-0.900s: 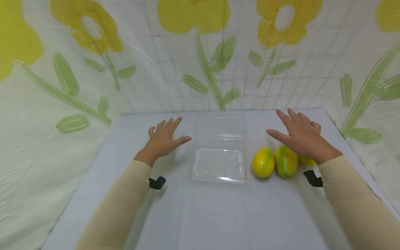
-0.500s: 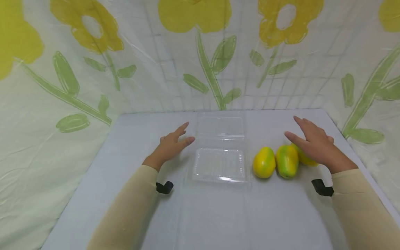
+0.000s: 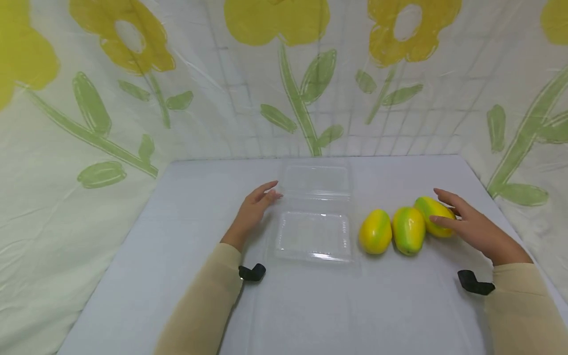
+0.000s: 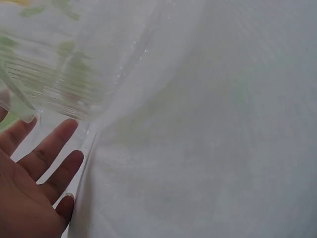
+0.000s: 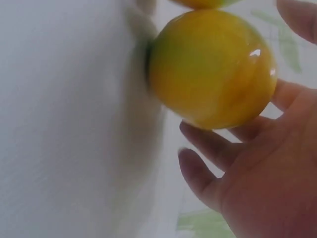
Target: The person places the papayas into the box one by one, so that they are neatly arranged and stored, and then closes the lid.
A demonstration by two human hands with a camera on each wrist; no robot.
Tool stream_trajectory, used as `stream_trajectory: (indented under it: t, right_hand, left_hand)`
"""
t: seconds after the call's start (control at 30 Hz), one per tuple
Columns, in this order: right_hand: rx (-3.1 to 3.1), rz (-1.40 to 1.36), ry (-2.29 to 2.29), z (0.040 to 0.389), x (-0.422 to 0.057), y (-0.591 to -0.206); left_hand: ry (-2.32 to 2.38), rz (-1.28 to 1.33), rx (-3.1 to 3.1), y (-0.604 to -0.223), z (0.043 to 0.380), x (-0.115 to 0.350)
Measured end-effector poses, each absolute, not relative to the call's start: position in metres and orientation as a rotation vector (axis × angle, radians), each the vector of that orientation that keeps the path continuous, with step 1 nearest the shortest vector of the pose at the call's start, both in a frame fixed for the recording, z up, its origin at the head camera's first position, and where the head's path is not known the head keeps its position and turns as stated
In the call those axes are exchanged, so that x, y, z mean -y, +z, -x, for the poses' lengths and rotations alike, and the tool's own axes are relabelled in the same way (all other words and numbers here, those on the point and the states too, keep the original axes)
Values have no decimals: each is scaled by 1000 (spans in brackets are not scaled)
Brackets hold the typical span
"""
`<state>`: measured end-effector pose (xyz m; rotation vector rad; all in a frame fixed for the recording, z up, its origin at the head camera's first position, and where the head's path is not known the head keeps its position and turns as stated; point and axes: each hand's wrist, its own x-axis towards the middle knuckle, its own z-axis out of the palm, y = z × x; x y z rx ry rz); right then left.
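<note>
In the head view, a clear plastic clamshell box (image 3: 276, 246) lies unfolded, its lid (image 3: 317, 180) at the back. My left hand (image 3: 255, 209) is at its left edge near the fold. The left wrist view has those fingers (image 4: 52, 144) fairly straight beside the clear plastic (image 4: 64, 74); firm contact cannot be told. Right of the box, three glossy yellow-and-green oval fruits sit in a row: a left one (image 3: 375, 231), a middle one (image 3: 408, 230) and a right one (image 3: 432, 215). My right hand (image 3: 477, 227) reaches loosely around the right fruit, fingers (image 5: 208, 144) spread behind it, thumb apart.
The white tabletop (image 3: 306, 305) extends in front of the box and on both sides. A pale curtain (image 3: 213, 108) with yellow flowers hangs behind the table's back edge. Black wrist mounts (image 3: 252, 272) sit below both hands.
My left hand has moved right to the box's edge. My right hand has moved right and toward me, down to the right fruit, which is now more fully visible. Box and fruits stay put.
</note>
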<state>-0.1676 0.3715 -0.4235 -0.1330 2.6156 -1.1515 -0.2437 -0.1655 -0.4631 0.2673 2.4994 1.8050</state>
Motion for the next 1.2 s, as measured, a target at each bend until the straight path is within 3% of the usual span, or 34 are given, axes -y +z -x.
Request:
stream_trajectory:
  t: [0.43,1.2]
  right_hand:
    - [-2628,74,-1262,160,-378,-447]
    - [-2761,-79,-1293,159,-379,-450]
  left_hand:
    - [2053,-365,-2249,-477,230,160]
    - [2158,-381,-2181,-482,229,162]
